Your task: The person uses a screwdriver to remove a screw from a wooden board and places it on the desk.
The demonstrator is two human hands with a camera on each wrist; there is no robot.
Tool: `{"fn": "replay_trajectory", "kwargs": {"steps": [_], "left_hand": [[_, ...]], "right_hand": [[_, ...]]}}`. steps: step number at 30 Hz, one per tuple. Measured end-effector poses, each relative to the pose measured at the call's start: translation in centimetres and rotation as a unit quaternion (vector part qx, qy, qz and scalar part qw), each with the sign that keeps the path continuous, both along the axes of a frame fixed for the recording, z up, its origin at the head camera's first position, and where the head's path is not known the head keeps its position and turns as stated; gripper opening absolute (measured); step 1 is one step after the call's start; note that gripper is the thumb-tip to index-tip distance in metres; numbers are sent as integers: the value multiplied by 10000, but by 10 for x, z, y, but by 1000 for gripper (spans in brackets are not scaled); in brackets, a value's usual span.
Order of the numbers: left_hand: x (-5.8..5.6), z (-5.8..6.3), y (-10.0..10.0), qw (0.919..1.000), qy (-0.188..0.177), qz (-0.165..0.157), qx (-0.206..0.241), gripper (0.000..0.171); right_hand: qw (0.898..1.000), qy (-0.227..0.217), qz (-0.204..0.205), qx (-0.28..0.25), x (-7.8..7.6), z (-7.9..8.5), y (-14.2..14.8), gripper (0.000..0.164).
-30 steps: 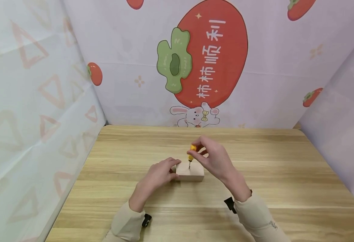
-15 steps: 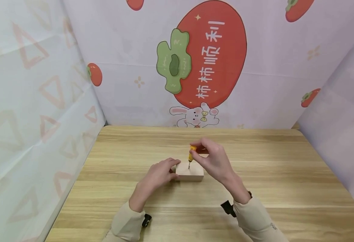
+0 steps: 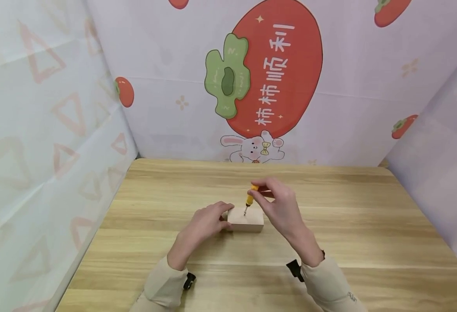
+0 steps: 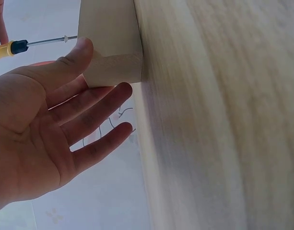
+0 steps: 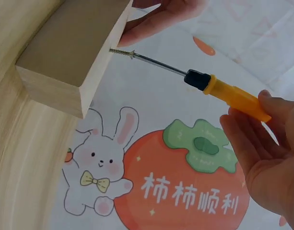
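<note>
At lower centre, a pale rectangular wooden block [image 3: 248,223] is pinched by left hand [image 3: 206,222] fingers, a yellow-handled screwdriver [image 5: 218,89] by right hand [image 3: 283,209] fingers; the metal screw [image 5: 122,51] seems started, mostly undriven.

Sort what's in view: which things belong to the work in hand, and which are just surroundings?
Work in hand:
yellow screwdriver, its handle pinched by the right hand
screw, between the screwdriver's tip and the block
wooden block, held at one end by the left hand

Surroundings:
tabletop, under the block
printed backdrop
black wrist devices
</note>
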State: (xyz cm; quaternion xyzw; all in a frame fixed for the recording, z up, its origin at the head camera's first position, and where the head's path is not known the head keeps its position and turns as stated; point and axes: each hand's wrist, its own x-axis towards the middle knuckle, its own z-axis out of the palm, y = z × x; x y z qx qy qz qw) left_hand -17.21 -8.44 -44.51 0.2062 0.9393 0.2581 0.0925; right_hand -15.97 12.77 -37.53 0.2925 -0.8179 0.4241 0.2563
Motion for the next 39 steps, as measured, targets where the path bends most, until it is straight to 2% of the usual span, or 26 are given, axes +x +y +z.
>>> {"fn": "replay_trajectory", "kwargs": {"steps": [3, 5, 8, 10, 11, 13, 17, 20, 22, 28, 35, 37, 39], "left_hand": [[-1, 1, 0, 10000, -2, -12, -59, 53], [-1, 1, 0, 10000, 3, -22, -78, 53], [0, 2, 1, 10000, 10, -14, -87, 53], [0, 3, 1, 10000, 12, -2, -92, 53], [0, 3, 1, 10000, 15, 5, -98, 53], [-1, 3, 1, 9999, 29, 10, -118, 53], [-1, 4, 2, 9999, 55, -10, -141, 52], [-1, 4, 2, 9999, 50, -12, -139, 52], [0, 4, 2, 9999, 50, -7, -135, 52], [0, 4, 1, 9999, 39, -16, -167, 53], [-1, 3, 0, 9999, 27, 25, -138, 53], [-1, 3, 0, 9999, 33, 14, -122, 52], [-1, 3, 0, 9999, 43, -4, -117, 52]], "right_hand": [[9990, -159, 402, 83, -3, 5, 3, 23], [9950, -329, 934, 104, -8, 7, 7, 22], [9813, -661, 1805, 134, -17, 6, 15, 24], [9732, -794, 2152, 148, -20, 6, 18, 25], [9729, -810, 2159, 176, -21, 5, 18, 26], [9796, -666, 1882, 224, -20, 5, 16, 26], [9952, -256, 922, 198, -12, 4, 5, 28], [9991, -116, 399, 107, -7, 4, -1, 29], [9997, -124, 229, 16, -5, 5, -3, 27], [9981, -372, 446, -189, -5, 8, 0, 16], [9844, -1125, 1352, 28, -6, 11, 11, 21], [9848, -1171, 1283, 7, -7, 9, 13, 23], [9896, -1040, 994, -31, -7, 7, 11, 25]]}}
